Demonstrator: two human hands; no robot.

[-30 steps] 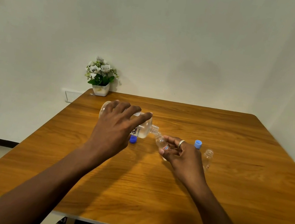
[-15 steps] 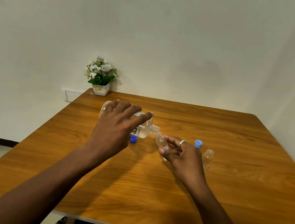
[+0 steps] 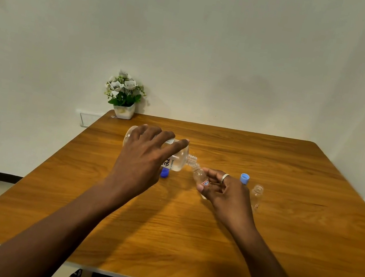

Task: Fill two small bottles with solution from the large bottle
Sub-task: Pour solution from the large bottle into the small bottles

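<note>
While our left hand (image 3: 142,158) wraps over the large bottle (image 3: 179,159) and tips it nearly flat above the counter (image 3: 184,235), we can see clear plastic, a white label with dark lettering and a bare threaded neck pointing right. That neck meets the mouth of a small bottle (image 3: 199,176), clear too, with a little red mark on its side, pinched tilted in our right hand (image 3: 228,192), which wears a ring (image 3: 225,177). Our fingers cover most of both bottles, so we cannot tell how much liquid sits in either, nor make out any stream between the mouths. Just right of that hand a second small bottle (image 3: 256,195) stands upright and uncapped, with a light blue cap (image 3: 244,178) beside it. A darker blue cap (image 3: 164,173) peeks out under the big bottle.
</note>
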